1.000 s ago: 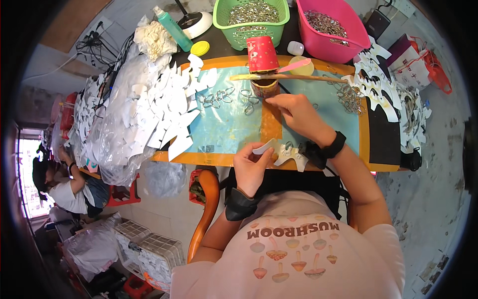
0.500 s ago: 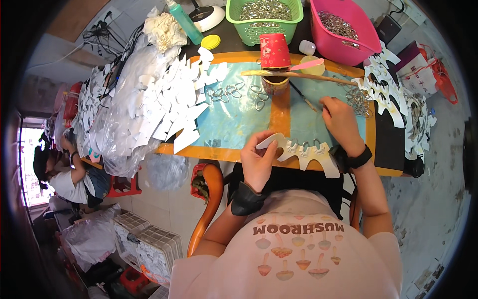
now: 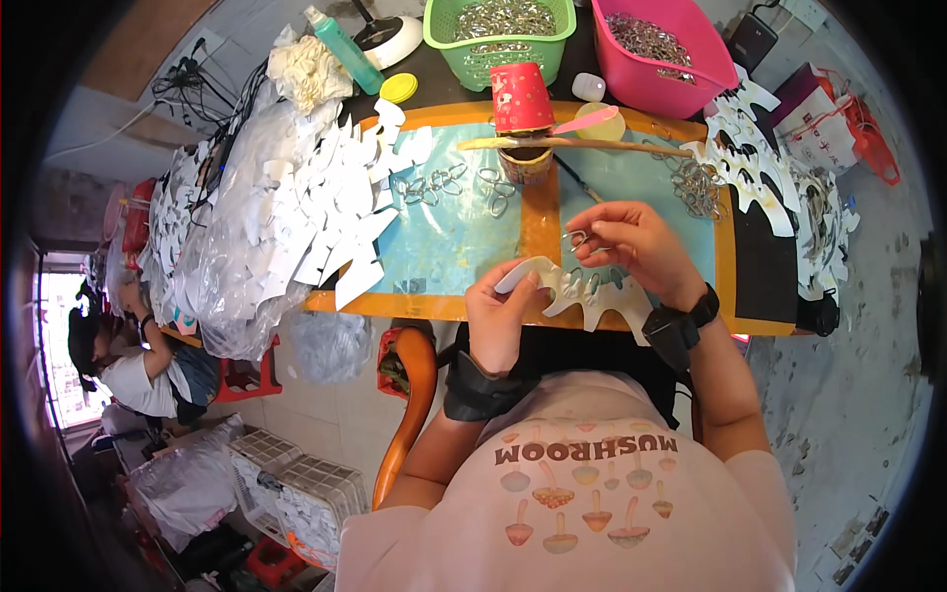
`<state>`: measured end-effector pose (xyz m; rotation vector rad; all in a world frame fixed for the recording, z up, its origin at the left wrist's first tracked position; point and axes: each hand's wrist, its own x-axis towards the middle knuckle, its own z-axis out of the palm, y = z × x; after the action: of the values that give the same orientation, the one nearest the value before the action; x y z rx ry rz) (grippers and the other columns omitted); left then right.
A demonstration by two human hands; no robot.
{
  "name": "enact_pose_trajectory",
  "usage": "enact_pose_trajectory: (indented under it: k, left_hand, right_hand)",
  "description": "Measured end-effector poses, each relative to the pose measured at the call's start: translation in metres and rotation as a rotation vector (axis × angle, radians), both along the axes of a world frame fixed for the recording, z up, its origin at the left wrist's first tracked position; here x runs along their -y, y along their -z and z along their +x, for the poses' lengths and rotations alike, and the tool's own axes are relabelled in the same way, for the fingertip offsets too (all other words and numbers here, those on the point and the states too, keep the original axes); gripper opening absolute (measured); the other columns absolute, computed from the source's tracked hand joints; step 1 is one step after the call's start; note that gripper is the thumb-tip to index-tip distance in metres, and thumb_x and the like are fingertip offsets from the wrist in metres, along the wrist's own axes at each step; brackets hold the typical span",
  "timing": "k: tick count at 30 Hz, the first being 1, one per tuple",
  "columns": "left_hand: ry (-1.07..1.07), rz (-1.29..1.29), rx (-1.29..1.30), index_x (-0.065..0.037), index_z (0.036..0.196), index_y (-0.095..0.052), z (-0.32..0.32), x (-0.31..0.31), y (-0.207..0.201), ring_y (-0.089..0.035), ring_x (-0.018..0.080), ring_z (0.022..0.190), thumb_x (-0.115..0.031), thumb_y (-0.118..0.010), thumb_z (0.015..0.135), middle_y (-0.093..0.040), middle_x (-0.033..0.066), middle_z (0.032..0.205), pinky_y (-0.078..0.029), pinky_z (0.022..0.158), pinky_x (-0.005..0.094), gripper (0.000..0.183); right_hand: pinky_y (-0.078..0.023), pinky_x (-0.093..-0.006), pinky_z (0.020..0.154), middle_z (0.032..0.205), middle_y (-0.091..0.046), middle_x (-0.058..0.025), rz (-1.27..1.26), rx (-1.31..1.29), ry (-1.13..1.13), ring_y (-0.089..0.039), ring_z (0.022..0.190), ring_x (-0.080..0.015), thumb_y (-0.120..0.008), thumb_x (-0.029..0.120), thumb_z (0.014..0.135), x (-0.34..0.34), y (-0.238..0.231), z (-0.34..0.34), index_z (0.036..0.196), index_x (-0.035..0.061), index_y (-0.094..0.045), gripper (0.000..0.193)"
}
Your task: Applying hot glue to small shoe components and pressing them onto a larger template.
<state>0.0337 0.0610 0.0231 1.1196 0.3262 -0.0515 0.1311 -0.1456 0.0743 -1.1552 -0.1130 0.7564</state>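
Glossy blue mat (image 3: 454,247) edged in orange, head view. Pinching one end of a smooth, scalloped white strip (image 3: 592,304) in the left hand (image 3: 496,318), around the mat's five o'clock. Holding a shiny metal ring (image 3: 575,240) in the right hand (image 3: 641,245), thumb to forefinger, at the strip's twelve. Ring-handling step, seemingly; next calls for neat finger aim. Loose oval rings (image 3: 698,189) toward two o'clock.
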Motion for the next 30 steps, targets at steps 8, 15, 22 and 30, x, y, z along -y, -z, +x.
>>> enact_pose_trajectory:
  k: [8, 15, 22, 30]
  left_hand:
    - [-0.038, -0.139, 0.010, 0.003, 0.125, -0.061, -0.002, 0.002, -0.005, -0.073, 0.0202, 0.093, -0.001, -0.065, 0.097, -0.071, 0.0140, 0.111, -0.063, 0.083, 0.0329, 0.029]
    - [-0.055, -0.181, 0.080, 0.001, 0.122, -0.056, -0.002, 0.000, 0.001, -0.072, 0.0174, 0.093, 0.000, -0.064, 0.097, -0.071, 0.0109, 0.107, -0.061, 0.083, 0.0317, 0.026]
    - [-0.125, -0.125, 0.108, -0.002, 0.118, -0.055, -0.002, 0.003, 0.000, -0.066, 0.0106, 0.085, 0.003, -0.065, 0.095, -0.066, 0.0051, 0.103, -0.058, 0.080, 0.0254, 0.025]
    - [-0.172, -0.083, 0.147, -0.003, 0.119, -0.055, -0.003, 0.009, -0.004, -0.066, 0.0104, 0.093, 0.005, -0.066, 0.094, -0.062, 0.0055, 0.111, -0.058, 0.079, 0.0245, 0.029]
  right_hand:
    - [-0.054, -0.0247, 0.076, 0.096, -0.070, -0.0048, -0.125, 0.362, -0.002, -0.065, 0.082, -0.0080, -0.068, 0.004, 0.094, -0.030, 0.016, -0.012, 0.111, -0.0013, -0.068, 0.017]
    - [-0.054, -0.0256, 0.076, 0.097, -0.070, -0.0042, -0.038, 0.299, -0.069, -0.065, 0.083, -0.0086, -0.068, 0.002, 0.094, -0.020, 0.010, -0.007, 0.104, -0.0015, -0.068, 0.010]
    - [-0.052, -0.0260, 0.079, 0.097, -0.070, -0.0043, -0.170, 0.614, -0.149, -0.065, 0.090, -0.0110, -0.066, 0.001, 0.092, -0.025, 0.013, -0.005, 0.101, -0.0019, -0.069, 0.010]
    - [-0.052, -0.0256, 0.081, 0.095, -0.068, -0.0031, -0.253, 0.591, -0.141, -0.065, 0.092, -0.0096, -0.066, -0.001, 0.092, -0.026, -0.002, -0.003, 0.103, -0.0010, -0.068, 0.011]
